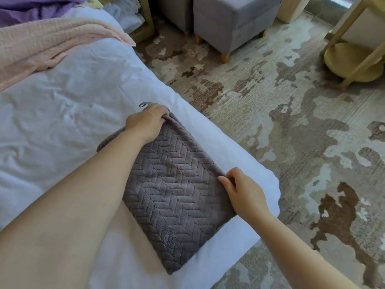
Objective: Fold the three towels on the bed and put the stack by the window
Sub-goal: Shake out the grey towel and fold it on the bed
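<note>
A grey towel [173,190] with a herringbone pattern lies folded flat near the right edge of the white bed [68,105]. My left hand [145,124] grips its far corner, where a small hanging loop sticks out. My right hand [243,192] pinches the right edge of the same towel near the bed's edge. A pink towel [48,44] lies crumpled at the far left of the bed. Behind it a purple towel [31,9] is bunched at the top left corner.
A patterned beige and brown carpet [291,132] covers the floor to the right of the bed. Two grey ottomans [233,24] stand at the far side. A yellow round-shelved side table [354,57] stands at the upper right. Pale cloth [127,13] lies on a low shelf beyond the bed.
</note>
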The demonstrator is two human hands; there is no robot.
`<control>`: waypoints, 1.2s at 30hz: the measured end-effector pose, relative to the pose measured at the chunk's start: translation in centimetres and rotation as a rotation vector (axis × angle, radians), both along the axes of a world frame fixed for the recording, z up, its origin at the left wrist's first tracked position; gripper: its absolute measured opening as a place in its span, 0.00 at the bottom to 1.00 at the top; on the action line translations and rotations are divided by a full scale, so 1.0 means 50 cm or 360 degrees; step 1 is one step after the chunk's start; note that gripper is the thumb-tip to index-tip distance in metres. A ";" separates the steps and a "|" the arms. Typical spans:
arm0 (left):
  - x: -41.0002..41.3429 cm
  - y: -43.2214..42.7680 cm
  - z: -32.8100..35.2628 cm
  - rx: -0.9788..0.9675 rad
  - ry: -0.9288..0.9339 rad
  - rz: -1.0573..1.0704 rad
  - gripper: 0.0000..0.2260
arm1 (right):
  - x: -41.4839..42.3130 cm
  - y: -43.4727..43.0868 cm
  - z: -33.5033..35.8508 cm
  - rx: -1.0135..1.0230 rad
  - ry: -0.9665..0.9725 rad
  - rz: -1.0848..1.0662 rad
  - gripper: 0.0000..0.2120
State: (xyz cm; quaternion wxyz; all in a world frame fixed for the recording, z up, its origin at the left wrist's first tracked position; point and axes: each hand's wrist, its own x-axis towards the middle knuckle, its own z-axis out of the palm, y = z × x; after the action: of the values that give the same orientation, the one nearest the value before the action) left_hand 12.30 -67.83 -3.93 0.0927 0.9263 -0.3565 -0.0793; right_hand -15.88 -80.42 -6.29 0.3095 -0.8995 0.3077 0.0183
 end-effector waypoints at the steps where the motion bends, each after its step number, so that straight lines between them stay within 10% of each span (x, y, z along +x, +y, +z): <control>1: 0.004 -0.003 0.007 -0.0068 -0.0014 0.0022 0.07 | -0.006 -0.002 0.002 -0.0008 -0.0012 -0.0027 0.12; 11: -0.067 -0.011 -0.057 -0.0209 0.0119 0.0110 0.20 | 0.004 -0.004 -0.019 -0.0156 0.0268 -0.0206 0.12; 16: -0.099 0.031 -0.060 -0.0111 -0.0059 -0.0190 0.21 | 0.027 0.048 0.015 -0.0389 -0.0469 0.0056 0.17; 20: -0.086 0.047 -0.088 0.0341 -0.0022 -0.0193 0.24 | 0.028 0.107 -0.015 -0.0296 0.0067 0.0501 0.35; 26: -0.044 0.086 -0.072 0.0407 -0.0005 0.0082 0.26 | -0.037 0.083 -0.044 -0.0302 0.0414 0.0147 0.39; 30: -0.090 0.160 -0.048 0.0009 -0.0265 0.0013 0.26 | -0.015 0.109 0.004 -0.0368 0.0213 0.0094 0.36; 36: -0.122 0.276 -0.105 0.0400 -0.0055 0.0137 0.27 | -0.009 0.228 -0.015 -0.0564 0.0255 0.0696 0.33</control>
State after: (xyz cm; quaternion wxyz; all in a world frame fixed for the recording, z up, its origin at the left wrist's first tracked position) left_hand 6.20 -54.05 -9.16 -0.0270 0.9463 -0.3052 -0.1033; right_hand -16.34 -69.04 -7.03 0.1110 -0.9802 0.1283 0.1017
